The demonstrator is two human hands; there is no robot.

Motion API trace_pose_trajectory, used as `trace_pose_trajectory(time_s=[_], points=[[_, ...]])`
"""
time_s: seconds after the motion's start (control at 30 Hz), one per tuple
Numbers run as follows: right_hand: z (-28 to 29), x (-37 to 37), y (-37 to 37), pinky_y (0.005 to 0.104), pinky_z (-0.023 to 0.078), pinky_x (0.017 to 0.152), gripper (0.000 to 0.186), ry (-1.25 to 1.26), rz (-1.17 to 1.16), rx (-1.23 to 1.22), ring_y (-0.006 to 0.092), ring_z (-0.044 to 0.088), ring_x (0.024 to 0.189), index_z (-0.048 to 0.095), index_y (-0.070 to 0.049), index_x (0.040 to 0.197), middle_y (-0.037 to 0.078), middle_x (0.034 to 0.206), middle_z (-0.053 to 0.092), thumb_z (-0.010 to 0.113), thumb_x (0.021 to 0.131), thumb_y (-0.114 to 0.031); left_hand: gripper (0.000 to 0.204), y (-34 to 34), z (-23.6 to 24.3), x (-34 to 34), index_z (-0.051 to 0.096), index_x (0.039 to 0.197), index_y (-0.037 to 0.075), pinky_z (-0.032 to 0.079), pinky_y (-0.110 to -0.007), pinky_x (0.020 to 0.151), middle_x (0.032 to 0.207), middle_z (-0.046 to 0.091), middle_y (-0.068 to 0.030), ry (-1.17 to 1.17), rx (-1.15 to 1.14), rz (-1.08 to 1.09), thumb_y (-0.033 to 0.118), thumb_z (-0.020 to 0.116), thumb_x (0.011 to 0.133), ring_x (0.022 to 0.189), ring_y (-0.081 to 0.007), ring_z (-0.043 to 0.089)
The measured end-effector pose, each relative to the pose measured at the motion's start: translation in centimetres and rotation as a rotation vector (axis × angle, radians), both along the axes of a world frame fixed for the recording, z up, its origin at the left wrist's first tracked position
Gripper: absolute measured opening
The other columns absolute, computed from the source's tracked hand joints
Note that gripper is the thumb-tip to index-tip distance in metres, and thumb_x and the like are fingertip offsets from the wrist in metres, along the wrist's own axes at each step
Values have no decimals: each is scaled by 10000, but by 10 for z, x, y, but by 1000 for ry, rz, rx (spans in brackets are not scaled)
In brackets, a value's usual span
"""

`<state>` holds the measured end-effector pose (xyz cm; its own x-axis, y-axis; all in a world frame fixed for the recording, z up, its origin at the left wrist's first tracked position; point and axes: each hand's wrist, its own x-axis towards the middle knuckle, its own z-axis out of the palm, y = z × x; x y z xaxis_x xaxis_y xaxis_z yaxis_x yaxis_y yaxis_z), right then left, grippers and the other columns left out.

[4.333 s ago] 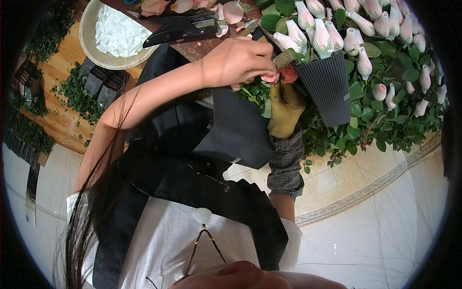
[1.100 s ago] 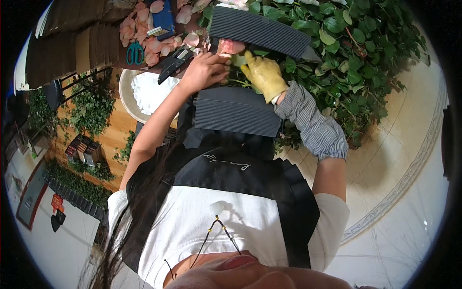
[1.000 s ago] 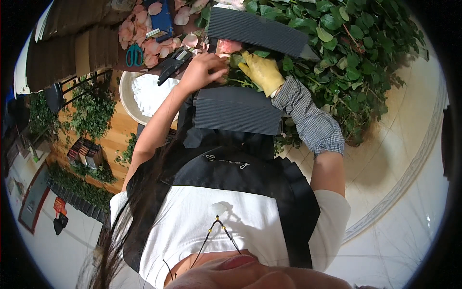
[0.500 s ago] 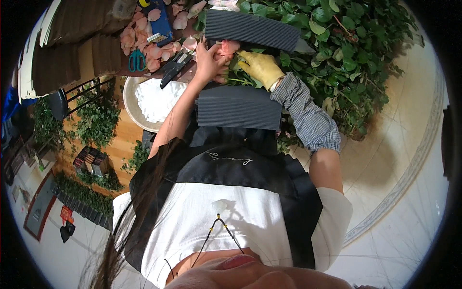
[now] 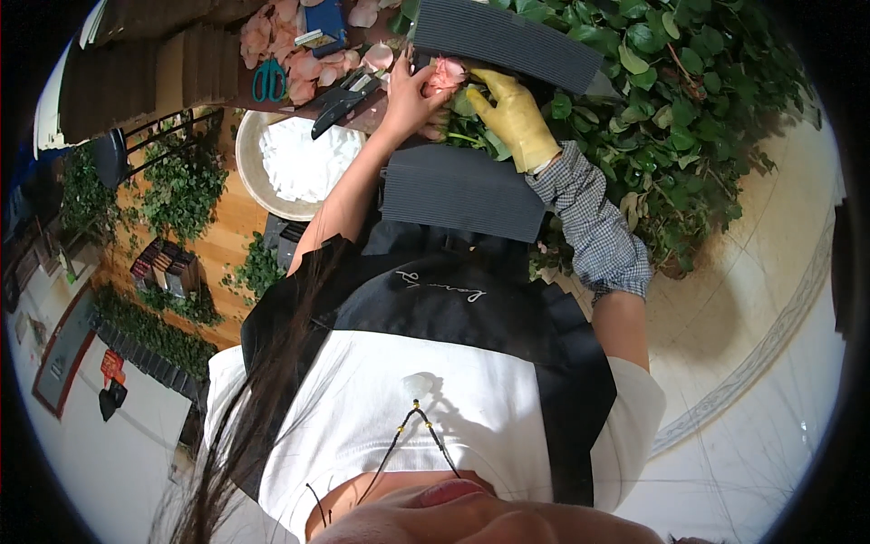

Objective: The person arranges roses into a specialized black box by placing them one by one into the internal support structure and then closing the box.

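Observation:
My bare left hand (image 5: pixel 412 102) closes around a pink rose (image 5: pixel 445 74) between two dark ribbed pads. More pale pink blooms lie partly hidden under that hand. My right hand (image 5: pixel 515 120), in a yellow glove with a checked sleeve, is just right of the rose. Its thumb and forefinger are apart, pointing at the bloom; whether a fingertip touches it, I cannot tell. Green stems and leaves (image 5: pixel 467 138) lie below the two hands. The near ribbed pad (image 5: pixel 462 192) is in front of my apron, and the far ribbed pad (image 5: pixel 507 41) lies beyond the hands.
Left of my hand lie a black-handled tool (image 5: pixel 340 109), teal-handled scissors (image 5: pixel 269 80), loose pink petals (image 5: pixel 308 68) and a blue box (image 5: pixel 323 20). A round basin (image 5: pixel 245 172) holds white pieces. Cardboard stacks (image 5: pixel 181 72) stand far left. Leafy stems (image 5: pixel 671 136) are heaped at right.
The view has shifted, so the worktable sits higher and further right. My gloved thumb and forefinger have spread wider beside the rose. My left hand keeps its hold on the rose.

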<state>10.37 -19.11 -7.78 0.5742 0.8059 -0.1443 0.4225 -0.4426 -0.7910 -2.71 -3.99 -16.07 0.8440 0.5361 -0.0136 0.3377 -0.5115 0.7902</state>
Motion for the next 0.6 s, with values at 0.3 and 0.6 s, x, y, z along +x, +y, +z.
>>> trace_pose_trajectory(time_s=[0.3, 0.6], points=[[-8, -4, 2, 404, 541, 906, 502, -85, 116, -102, 342, 643, 1038, 522, -190, 1414, 165, 1175, 653, 648, 929, -213, 489, -3, 2, 3, 656, 1210, 8, 367, -463, 1110, 1525, 300, -308, -48, -40, -6, 269, 806, 824, 1396, -459, 355], [6, -9, 11, 422, 561, 834, 565, -280, 253, -334, 360, 655, 976, 465, -223, 1462, 163, 1148, 649, 635, 923, -209, 403, 40, 41, -21, 596, 1287, 20, 473, -416, 1005, 1343, 576, -213, -88, -303, 23, 244, 655, 956, 1262, -328, 554]])
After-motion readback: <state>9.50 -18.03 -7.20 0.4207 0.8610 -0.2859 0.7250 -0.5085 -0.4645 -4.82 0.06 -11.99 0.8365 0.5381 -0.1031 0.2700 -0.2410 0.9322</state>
